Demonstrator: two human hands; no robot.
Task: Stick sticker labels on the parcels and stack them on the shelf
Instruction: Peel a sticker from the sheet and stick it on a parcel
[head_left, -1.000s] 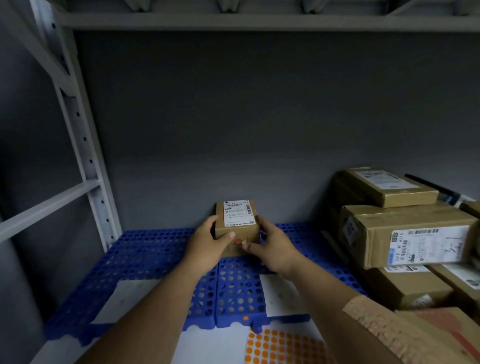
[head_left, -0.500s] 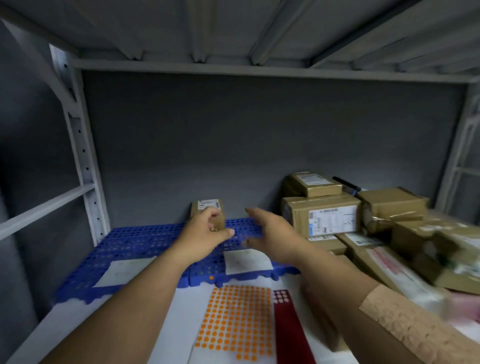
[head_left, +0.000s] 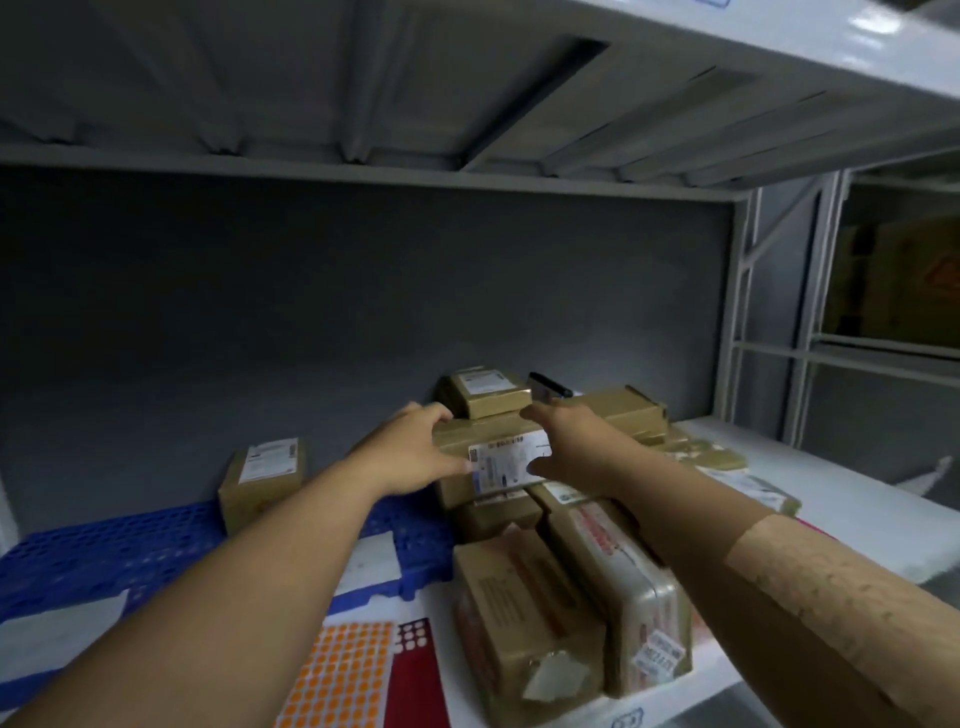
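Both hands on the same cardboard parcel (head_left: 498, 457), the one with a white shipping label on its front face, sitting on top of the parcel pile at mid-right of the shelf (head_left: 831, 493). Left hand (head_left: 410, 457) curls round the parcel's left end, fingers over the top edge, thumb on the front face by the label. Right hand (head_left: 566, 452) grips the right end, fingers bent over the top, thumb low on the front; both are blurred, so exact fingertip contact cannot be told. A smaller labelled box (head_left: 491, 392) lies on top of the pile just behind the gripped parcel. Small labelled parcel (head_left: 265, 480) stands alone on the blue perforated mat (head_left: 104, 561), well left of the pile, near the back wall. Orange dot sticker sheet (head_left: 337, 675) and a dark red sheet (head_left: 415, 686) lie at the shelf's front edge, beside two taped parcels (head_left: 571, 613) lying in front of the pile. Versus half a second ago: then the left hand was at the small parcel and the right hand hung open in the air; now both have left it and moved right onto the pile's parcel, view swung right too. A second ago both hands held the small parcel on the mat.
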